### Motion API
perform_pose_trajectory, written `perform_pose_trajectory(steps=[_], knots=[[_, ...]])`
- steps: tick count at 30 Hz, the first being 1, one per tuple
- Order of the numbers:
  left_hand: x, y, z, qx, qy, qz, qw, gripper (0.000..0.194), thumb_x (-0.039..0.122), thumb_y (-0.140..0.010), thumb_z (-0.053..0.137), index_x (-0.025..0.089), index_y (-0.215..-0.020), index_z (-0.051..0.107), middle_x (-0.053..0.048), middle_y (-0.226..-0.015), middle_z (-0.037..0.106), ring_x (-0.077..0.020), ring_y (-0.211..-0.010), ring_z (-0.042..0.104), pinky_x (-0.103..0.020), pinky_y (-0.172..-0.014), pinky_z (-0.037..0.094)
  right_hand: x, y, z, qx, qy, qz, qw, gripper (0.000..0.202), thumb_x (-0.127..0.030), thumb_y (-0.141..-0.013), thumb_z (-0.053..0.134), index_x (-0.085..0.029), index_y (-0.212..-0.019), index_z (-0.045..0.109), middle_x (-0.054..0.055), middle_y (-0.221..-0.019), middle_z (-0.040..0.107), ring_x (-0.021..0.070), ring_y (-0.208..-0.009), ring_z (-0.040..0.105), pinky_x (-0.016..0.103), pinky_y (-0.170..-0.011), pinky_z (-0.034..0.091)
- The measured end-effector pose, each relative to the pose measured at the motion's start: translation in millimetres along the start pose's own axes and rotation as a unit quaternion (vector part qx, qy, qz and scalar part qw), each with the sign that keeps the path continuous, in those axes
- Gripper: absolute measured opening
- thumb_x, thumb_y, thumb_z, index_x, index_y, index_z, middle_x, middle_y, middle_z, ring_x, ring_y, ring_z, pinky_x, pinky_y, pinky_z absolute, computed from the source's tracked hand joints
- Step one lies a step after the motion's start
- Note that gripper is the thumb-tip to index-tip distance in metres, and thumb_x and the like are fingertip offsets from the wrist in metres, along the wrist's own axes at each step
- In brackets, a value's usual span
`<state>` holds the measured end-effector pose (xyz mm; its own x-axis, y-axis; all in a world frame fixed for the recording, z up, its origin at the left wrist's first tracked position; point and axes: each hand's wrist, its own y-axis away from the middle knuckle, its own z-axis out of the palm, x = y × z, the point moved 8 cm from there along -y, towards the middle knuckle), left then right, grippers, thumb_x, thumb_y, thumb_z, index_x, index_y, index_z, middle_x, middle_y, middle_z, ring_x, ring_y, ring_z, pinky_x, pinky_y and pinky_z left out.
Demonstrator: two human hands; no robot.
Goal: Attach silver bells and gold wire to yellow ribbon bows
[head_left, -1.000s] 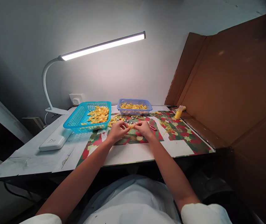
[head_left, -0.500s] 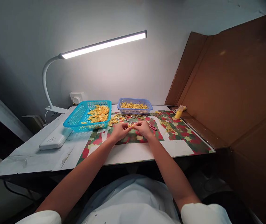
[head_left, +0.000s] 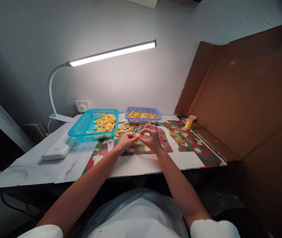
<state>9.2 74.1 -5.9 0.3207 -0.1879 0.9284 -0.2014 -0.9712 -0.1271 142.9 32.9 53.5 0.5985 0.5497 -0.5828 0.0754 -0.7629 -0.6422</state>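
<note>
Over the patterned sheet, my left hand pinches a small yellow ribbon piece. My right hand meets it from the other side, thumb and finger closed at the piece's edge; its exact grip is too small to make out. Just behind the hands lie small silver bells and loose yellow pieces. A red-handled tool sits to the right of my right hand, and thin gold ties are heaped farther right.
A turquoise basket of yellow pieces stands back left, a blue-purple basket of gold items at the back. A white power bank lies left. A yellow bottle stands right, near tall cardboard. A lamp hangs above.
My right hand has turned and its fingers have lifted and arched beside the yellow piece. My left hand stays at the piece. The view has tilted slightly upward.
</note>
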Motion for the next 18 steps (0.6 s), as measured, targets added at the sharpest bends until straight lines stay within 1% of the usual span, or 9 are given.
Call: perform_pose_trajectory(steps=[1, 2, 5, 8, 10, 13, 18], knots=[[1, 1, -0.4, 0.0, 0.001, -0.001, 1.0, 0.029, 0.044, -0.06, 0.063, 0.017, -0.054, 0.055, 0.003, -0.047, 0.05, -0.0097, -0.044, 0.042, -0.02, -0.042, 0.025, -6, 1, 3, -0.02, 0.034, -0.03, 0.999, 0.004, -0.025, -0.073, 0.068, -0.022, -0.074, 0.071, 0.004, -0.096, 0.061, 0.0219, -0.098, 0.049, 0.036, -0.091, 0.035], [1, 1, -0.6, -0.001, 0.002, -0.002, 1.0, 0.029, 0.043, -0.06, 0.064, 0.017, -0.053, 0.054, 0.003, -0.046, 0.049, -0.0092, -0.044, 0.041, -0.02, -0.042, 0.024, -8, 1, 8, -0.041, 0.069, -0.04, 0.996, 0.008, -0.025, -0.076, 0.065, -0.023, -0.076, 0.073, 0.004, -0.097, 0.06, 0.0225, -0.098, 0.048, 0.038, -0.09, 0.034], [2, 2, -0.3, -0.008, 0.001, -0.002, 1.0, 0.031, 0.043, -0.06, 0.064, 0.017, -0.05, 0.051, 0.004, -0.045, 0.045, -0.0075, -0.043, 0.035, -0.02, -0.042, 0.021, 2, 0, 22, -0.102, 0.136, 0.005, 0.986, 0.018, -0.024, -0.083, 0.057, -0.023, -0.086, 0.075, 0.006, -0.103, 0.06, 0.0245, -0.102, 0.044, 0.041, -0.09, 0.03], [1, 0, 0.5, -0.016, -0.002, 0.002, 1.0, 0.034, 0.044, -0.059, 0.065, 0.017, -0.048, 0.049, 0.005, -0.044, 0.043, -0.0065, -0.042, 0.032, -0.02, -0.042, 0.019, 11, 1, 31, -0.139, 0.136, 0.044, 0.98, 0.021, -0.024, -0.084, 0.055, -0.022, -0.079, 0.075, 0.007, -0.103, 0.061, 0.0252, -0.103, 0.043, 0.042, -0.088, 0.029], [-1, -1, 1.9, -0.025, -0.004, 0.004, 1.0, 0.034, 0.046, -0.059, 0.066, 0.016, -0.049, 0.052, 0.005, -0.044, 0.043, -0.0063, -0.043, 0.031, -0.02, -0.042, 0.018, 16, 1, 32, -0.141, 0.122, 0.061, 0.981, 0.021, -0.024, -0.084, 0.056, -0.022, -0.075, 0.074, 0.006, -0.1, 0.063, 0.0247, -0.102, 0.044, 0.04, -0.085, 0.03], [-3, -2, 4.4, -0.04, -0.007, 0.004, 0.999, 0.035, 0.047, -0.058, 0.067, 0.015, -0.05, 0.055, 0.005, -0.043, 0.044, -0.0064, -0.042, 0.031, -0.02, -0.042, 0.018, 22, 2, 31, -0.129, 0.102, 0.085, 0.983, 0.018, -0.024, -0.082, 0.058, -0.022, -0.074, 0.074, 0.005, -0.098, 0.064, 0.024, -0.102, 0.046, 0.038, -0.081, 0.031], [-2, -1, 5.3, -0.043, -0.006, -0.002, 0.999, 0.035, 0.048, -0.058, 0.067, 0.016, -0.053, 0.057, 0.003, -0.046, 0.05, -0.0068, -0.042, 0.034, -0.02, -0.041, 0.02, 22, 3, 27, -0.086, 0.079, 0.103, 0.988, 0.019, -0.02, -0.081, 0.056, -0.019, -0.067, 0.069, 0.006, -0.098, 0.062, 0.0245, -0.101, 0.045, 0.038, -0.082, 0.032]])
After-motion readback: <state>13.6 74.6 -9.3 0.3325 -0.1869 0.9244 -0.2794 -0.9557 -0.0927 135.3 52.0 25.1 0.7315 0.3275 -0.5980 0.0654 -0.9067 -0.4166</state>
